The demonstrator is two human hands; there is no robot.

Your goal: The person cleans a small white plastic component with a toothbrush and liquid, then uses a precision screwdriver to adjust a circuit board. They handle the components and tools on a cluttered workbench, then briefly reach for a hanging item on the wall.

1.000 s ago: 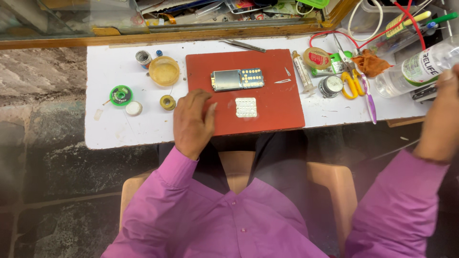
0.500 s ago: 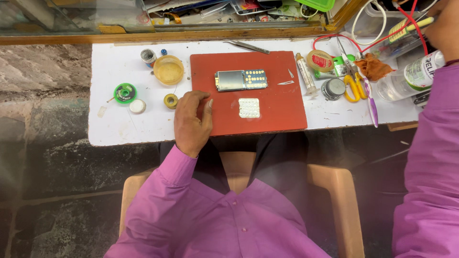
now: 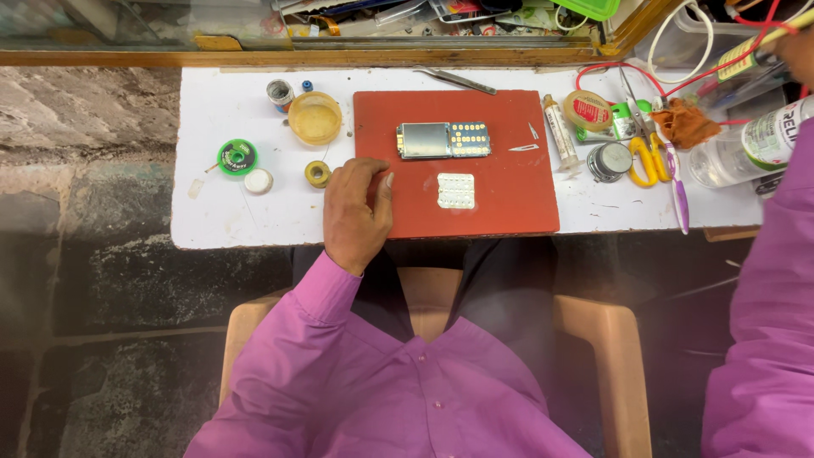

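The left hand (image 3: 356,212) lies flat on the near left edge of a red mat (image 3: 500,182) on the white table (image 3: 212,212). Beyond its fingertips lies an opened phone (image 3: 443,140), with a white keypad (image 3: 456,191) just right of it.

Right hand (image 3: 799,49): only a sliver shows at the upper right frame edge; fingers out of view, grip unreadable. Its purple sleeve (image 3: 767,322) runs off the right and bottom edges.

Clear plastic bottle (image 3: 746,148): cap end cut by the sleeve and frame edge.

Left hand (image 3: 356,212): lies palm down on the red mat (image 3: 509,195), covering the mat's left edge; anything beneath the palm is hidden.

Desk (image 3: 220,212): right end hidden behind the sleeve.

Shelf clutter (image 3: 407,13) along the top: cropped by the frame, items too jumbled to identify.

Small slivers on the mat (image 3: 524,148): too small to identify.
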